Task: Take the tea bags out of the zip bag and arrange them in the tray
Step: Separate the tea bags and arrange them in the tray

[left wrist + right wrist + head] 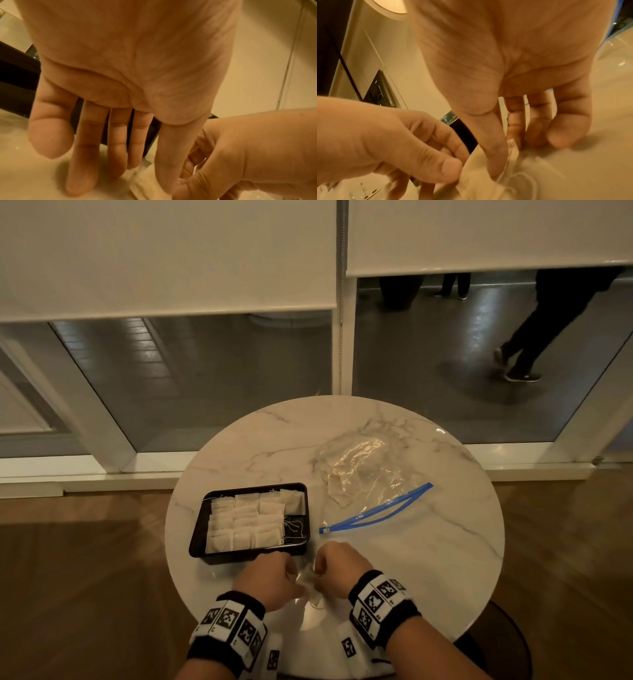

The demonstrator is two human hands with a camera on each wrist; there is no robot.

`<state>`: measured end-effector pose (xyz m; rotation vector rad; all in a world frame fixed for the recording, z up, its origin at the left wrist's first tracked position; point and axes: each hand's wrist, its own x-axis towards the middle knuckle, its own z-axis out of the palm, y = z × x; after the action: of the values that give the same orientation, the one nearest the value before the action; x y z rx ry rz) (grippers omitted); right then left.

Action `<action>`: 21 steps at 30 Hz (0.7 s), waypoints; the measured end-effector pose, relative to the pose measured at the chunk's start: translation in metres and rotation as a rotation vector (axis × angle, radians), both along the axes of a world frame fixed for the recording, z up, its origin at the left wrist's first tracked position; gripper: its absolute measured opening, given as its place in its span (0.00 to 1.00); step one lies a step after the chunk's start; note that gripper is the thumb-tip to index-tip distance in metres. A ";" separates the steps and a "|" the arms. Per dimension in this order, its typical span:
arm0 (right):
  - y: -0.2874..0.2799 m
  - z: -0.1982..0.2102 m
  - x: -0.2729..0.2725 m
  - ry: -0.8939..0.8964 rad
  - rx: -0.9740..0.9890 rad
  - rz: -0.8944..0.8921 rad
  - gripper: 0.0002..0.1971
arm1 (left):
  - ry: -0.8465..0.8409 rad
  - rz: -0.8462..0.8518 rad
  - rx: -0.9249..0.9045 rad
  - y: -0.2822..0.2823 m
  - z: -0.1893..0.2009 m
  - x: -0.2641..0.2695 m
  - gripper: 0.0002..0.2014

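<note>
Near edge of the round marble surface (445, 542): left hand (270, 577) and right hand (342, 566) close together, knuckles up, a single pale tea bag (310, 585) between them. Left hand pinching that tea bag between thumb and fingers, seen most plainly from the right wrist; other fingers fairly straight, tips down on the marble in the left wrist view. Right hand with thumb and forefinger nipped on the bag's upper edge, a thin white string (520, 177) trailing in loops beside it, remaining fingers curled, tips resting on the surface. Just beyond the left hand, touching distance from it, a black rectangular tray (200, 537), most of its floor covered by rows of tea bags (245, 520) laid flat and overlapping, loose strings gathered in the bare strip at the right side. To the right of the tray, apart from it, the clear zip bag (363, 470) lying crumpled and flat, its blue zipper strip (376, 513) gaping toward the hands; contents hard to make out through the plastic. Beyond the glass behind, legs of a person (534, 337) on a dark floor.
</note>
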<state>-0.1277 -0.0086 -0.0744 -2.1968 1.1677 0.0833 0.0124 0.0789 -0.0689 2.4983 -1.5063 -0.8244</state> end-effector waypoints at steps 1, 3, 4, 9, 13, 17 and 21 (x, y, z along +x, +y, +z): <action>-0.001 0.001 -0.002 -0.021 0.018 -0.002 0.04 | 0.018 0.011 -0.018 0.001 -0.001 0.001 0.17; -0.005 0.004 -0.007 -0.074 0.065 0.005 0.07 | 0.080 0.027 -0.057 0.002 0.000 0.003 0.18; -0.007 0.007 -0.010 -0.103 0.089 0.025 0.09 | 0.136 0.032 -0.078 0.002 0.000 0.003 0.17; -0.016 0.025 -0.018 -0.247 0.170 0.074 0.09 | 0.341 0.029 -0.202 0.003 0.016 0.000 0.09; -0.025 0.038 -0.022 -0.317 0.243 0.033 0.08 | 0.433 0.046 -0.289 0.003 0.031 -0.004 0.04; -0.027 0.043 -0.022 -0.347 0.197 0.026 0.05 | 0.494 0.086 -0.361 0.004 0.039 -0.003 0.04; -0.028 0.045 -0.021 -0.384 0.168 0.038 0.06 | 0.550 0.148 -0.459 0.004 0.046 -0.003 0.03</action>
<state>-0.1483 -0.0364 -0.0293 -1.9753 0.8715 -0.2092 0.0095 0.0829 -0.0230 1.8283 -1.1444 -0.9144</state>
